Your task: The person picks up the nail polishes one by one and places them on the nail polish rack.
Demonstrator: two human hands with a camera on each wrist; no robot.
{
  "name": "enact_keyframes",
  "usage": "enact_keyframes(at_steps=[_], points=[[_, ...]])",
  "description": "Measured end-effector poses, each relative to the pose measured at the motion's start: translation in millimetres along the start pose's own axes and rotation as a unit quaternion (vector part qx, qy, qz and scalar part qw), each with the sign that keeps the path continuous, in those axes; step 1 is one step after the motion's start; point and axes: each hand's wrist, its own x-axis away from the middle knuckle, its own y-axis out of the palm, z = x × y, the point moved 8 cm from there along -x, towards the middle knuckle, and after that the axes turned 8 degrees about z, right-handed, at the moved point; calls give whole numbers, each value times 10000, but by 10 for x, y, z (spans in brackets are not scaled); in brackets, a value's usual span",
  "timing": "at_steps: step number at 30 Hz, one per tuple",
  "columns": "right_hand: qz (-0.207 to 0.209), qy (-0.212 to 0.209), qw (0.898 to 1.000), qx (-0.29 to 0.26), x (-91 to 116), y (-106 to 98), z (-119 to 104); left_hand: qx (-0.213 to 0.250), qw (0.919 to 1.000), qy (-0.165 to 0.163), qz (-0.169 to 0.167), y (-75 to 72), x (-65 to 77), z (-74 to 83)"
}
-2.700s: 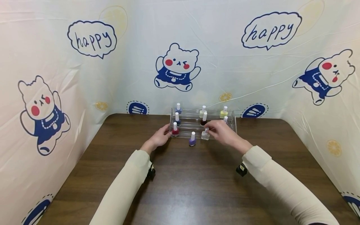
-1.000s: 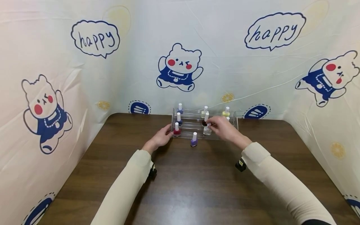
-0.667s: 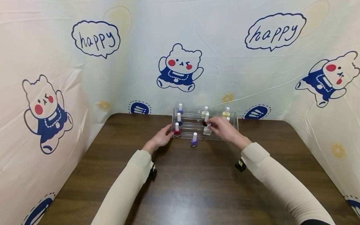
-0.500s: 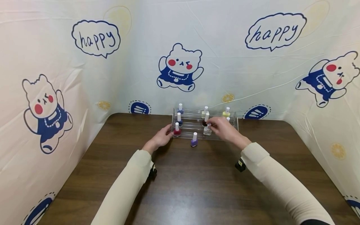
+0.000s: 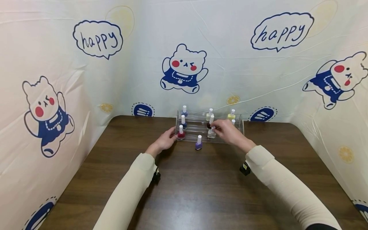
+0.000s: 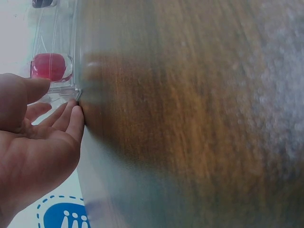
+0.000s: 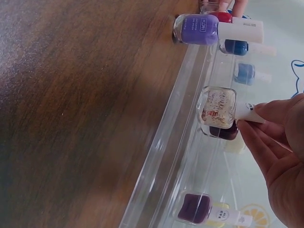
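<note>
A clear tiered acrylic rack (image 5: 191, 138) holds several nail polish bottles with white caps. My right hand (image 5: 228, 131) pinches the white cap of a clear glitter nail polish bottle (image 7: 219, 107) between thumb and fingers, at the rack's lowest tier; whether its base rests there I cannot tell. My left hand (image 5: 164, 140) holds the rack's left end, thumb (image 6: 38, 89) beside a red nail polish bottle (image 6: 49, 66) and fingers along the outer side. Just in front of the rack, a purple nail polish bottle (image 5: 198, 145) stands upright on the table.
Two blue bottles (image 5: 183, 124) stand at the left of the upper tiers. Behind the glitter bottle are a dark red one (image 5: 209, 125) and a pale one (image 5: 210, 115). A yellow bottle (image 5: 231, 115) and a dark purple one (image 7: 195, 208) stand at the right. Printed cloth (image 5: 184, 68) hangs behind.
Since the earliest frame, my right hand has brought the glitter bottle slightly up and back at the rack's front. Over the last second both hands have hardly moved.
</note>
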Motion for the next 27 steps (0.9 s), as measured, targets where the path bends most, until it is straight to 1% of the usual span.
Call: enact_keyframes(at_steps=[12, 27], points=[[-95, 73, 9998, -126, 0, 64, 30, 6, 10000, 4, -16, 4, 6, -6], [-126, 55, 9999, -77, 1, 92, 48, 10, 10000, 11, 8, 5, -9, -11]])
